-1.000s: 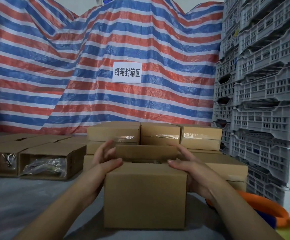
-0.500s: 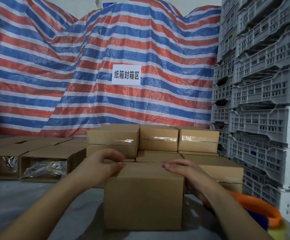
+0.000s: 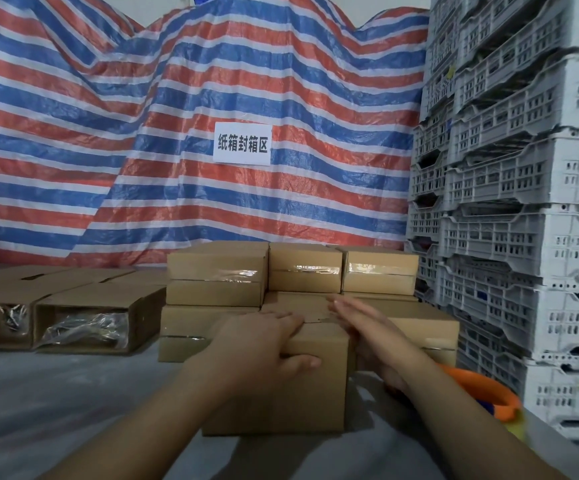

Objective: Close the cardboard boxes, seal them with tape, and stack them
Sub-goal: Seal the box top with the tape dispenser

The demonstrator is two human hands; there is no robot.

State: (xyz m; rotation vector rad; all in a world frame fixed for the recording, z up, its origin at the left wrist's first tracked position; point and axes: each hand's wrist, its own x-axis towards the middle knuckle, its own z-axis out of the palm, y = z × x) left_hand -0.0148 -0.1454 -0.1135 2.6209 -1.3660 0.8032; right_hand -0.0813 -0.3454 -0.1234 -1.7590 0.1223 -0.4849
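Note:
A plain cardboard box [image 3: 302, 400] stands on the grey floor right in front of me, its top flaps folded down. My left hand [image 3: 264, 344] lies over its near top edge, fingers on the lid and thumb hooked down the front face. My right hand [image 3: 360, 323] rests flat with straight fingers on the right part of the lid. Behind it stands a stack of taped boxes [image 3: 305, 271] in two layers. An orange tape dispenser [image 3: 489, 386] lies to the right, partly hidden by my right forearm.
Open boxes [image 3: 87, 317] holding bagged metal parts lie on their sides at the left. Grey plastic crates [image 3: 523, 202] are piled high along the right. A striped tarp [image 3: 142, 133] with a white sign [image 3: 242, 144] hangs behind. Bare grey floor [image 3: 56, 403] spreads at the lower left.
The raised far flap has been folded down and the box top is now closed. Both hands moved from the flap edges onto the lid, the right one flattening out.

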